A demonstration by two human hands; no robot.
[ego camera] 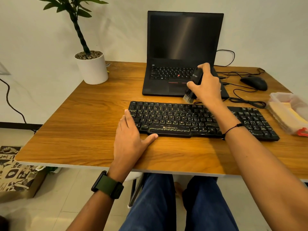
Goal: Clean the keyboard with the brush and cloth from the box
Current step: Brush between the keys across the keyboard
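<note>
Keyboard (200, 120) lies flat on the desk (83, 124), its long axis running left to right across the person's front, just before the open laptop (181, 52). Pale dust or streaks show on the keys and space bar.

Left hand (131, 137) rests open at the keyboard's left end, fingers straight along the edge, thumb against the front rim near the space bar; it looks to be steadying the board. Right hand (206, 84) is curled round the black brush (193, 84), gripping the body with the bristles pointing down and toward the person. The bristle tips hang just above the back edge of the keyboard, near the middle of the function row; whether they touch the keys I cannot tell.

So the keys lie below and toward the person from the brush, and the right hand is the one placed to work. I judge the coming move as a short drop onto the top row, then strokes along the long axis.

Box (290, 112) sits at the right desk edge, well apart from both hands, with folded yellowish cloth (286, 114) inside.

Counted: one keyboard, one brush, one box, one laptop, one mouse (254, 82), one potted plant (90, 64). How many cloths are in the fold is unclear.
</note>
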